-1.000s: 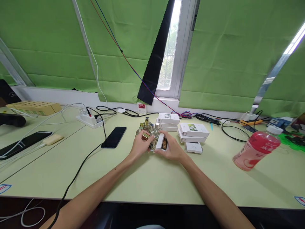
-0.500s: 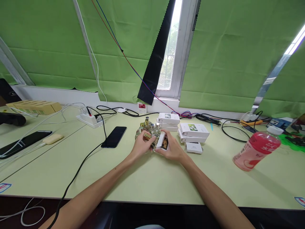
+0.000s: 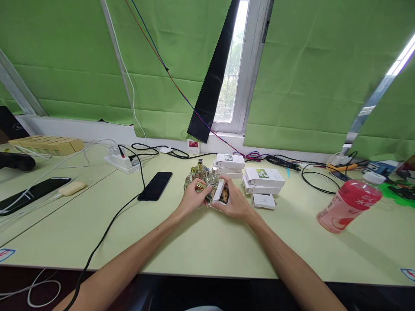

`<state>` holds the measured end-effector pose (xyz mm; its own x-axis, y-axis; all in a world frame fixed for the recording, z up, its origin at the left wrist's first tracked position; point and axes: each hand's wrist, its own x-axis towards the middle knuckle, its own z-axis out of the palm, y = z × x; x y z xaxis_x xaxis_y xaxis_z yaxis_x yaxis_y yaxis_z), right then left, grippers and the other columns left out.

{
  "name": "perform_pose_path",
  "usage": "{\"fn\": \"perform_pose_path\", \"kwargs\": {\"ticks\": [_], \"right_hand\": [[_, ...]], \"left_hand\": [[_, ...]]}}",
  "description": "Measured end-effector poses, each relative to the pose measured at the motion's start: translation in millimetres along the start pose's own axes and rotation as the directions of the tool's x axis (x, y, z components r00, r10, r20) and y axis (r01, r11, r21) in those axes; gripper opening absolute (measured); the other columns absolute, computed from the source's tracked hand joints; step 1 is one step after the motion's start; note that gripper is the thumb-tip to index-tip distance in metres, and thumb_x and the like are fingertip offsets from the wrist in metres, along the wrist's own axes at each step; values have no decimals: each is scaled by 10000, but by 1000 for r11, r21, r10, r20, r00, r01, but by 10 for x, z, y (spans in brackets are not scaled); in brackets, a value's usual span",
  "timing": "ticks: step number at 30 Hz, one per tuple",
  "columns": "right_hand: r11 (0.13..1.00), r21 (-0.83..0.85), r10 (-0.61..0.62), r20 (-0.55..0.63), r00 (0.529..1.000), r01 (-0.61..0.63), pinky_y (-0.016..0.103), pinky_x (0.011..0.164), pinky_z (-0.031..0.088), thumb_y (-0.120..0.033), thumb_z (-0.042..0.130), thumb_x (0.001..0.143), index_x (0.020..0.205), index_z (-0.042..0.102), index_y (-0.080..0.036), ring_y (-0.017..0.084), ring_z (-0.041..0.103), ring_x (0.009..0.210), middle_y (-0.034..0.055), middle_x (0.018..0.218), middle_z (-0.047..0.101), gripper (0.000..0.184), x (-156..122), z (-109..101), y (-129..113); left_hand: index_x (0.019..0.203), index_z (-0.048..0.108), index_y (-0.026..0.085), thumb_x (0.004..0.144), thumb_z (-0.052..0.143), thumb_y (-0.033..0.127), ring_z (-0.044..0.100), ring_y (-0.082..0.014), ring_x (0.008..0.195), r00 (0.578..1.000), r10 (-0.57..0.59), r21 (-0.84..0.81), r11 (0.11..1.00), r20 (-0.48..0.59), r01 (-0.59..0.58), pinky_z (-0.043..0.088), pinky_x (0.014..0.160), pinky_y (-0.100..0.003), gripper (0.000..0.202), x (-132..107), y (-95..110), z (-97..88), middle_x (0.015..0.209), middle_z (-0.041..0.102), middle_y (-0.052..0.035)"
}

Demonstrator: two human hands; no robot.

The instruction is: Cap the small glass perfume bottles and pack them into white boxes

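Your left hand (image 3: 193, 198) is closed around a gold-capped bottle (image 3: 200, 186), the cap lying between fingers and thumb; its glass body is partly hidden. Best to steady it with a soft, even grip, since glass looks slippery, and to hold your knuckles clear of the glass bottles (image 3: 207, 172) standing just behind, which a nudge could tip. Your right hand (image 3: 235, 201) is clamped on a small white carton (image 3: 219, 189), tilted, with a dark patterned panel showing. Squeeze lightly by the edges, as thin card probably creases easily. The hands are near each other, carton beside bottle, mid-table; whether the two items touch, I cannot tell.

Now your count, from the left. One row of yellow boxes (image 3: 45, 146), packed too tightly to number surely. One dark device (image 3: 35, 194) under a white cable, one power strip (image 3: 121, 162), one black phone (image 3: 154, 186). Behind your fingers, at least four bottle caps show; more may be hidden. One gold-capped bottle and one carton are in your hands. The back stack of white boxes (image 3: 229, 160) holds two or three. In the nearer stack (image 3: 264, 176) you have two, with one smaller box (image 3: 263, 201) low at its front. Last, one pink drink bottle (image 3: 350, 205), leaning in view.
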<state>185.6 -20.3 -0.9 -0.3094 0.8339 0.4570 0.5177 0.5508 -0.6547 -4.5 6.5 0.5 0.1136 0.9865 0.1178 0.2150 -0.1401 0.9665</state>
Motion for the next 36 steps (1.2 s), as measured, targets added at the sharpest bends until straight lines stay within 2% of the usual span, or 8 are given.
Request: {"fn": "perform_pose_path", "kwargs": {"ticks": [14,20,36], "right_hand": [[1000,18,-21,5,1000,21,392,861,518,-360,794,746,1469,309,-252,253,625,963,65,1094,633,878,2,20,65],[1000,26,-15,0,1000,15,410,904,517,-343,806,736,1468,315,-250,275,633,1050,81,1138,639,886,-4,19,65],[999,31,-4,5,1000,4,422,943,512,-338,813,729,1481,314,-237,287,630,1122,113,1205,645,908,-3,21,60]], "left_hand": [[937,512,210,803,690,576,593,-197,418,999,-5,26,1000,33,4,408,456,-266,429,-13,27,-7,457,590,31],[934,505,219,824,681,551,599,-201,429,998,-34,51,998,50,32,421,476,-266,392,-34,62,-14,449,591,33],[922,487,230,790,701,618,596,-204,404,997,-37,63,997,64,33,426,444,-272,462,-11,15,-17,436,566,50]]}}
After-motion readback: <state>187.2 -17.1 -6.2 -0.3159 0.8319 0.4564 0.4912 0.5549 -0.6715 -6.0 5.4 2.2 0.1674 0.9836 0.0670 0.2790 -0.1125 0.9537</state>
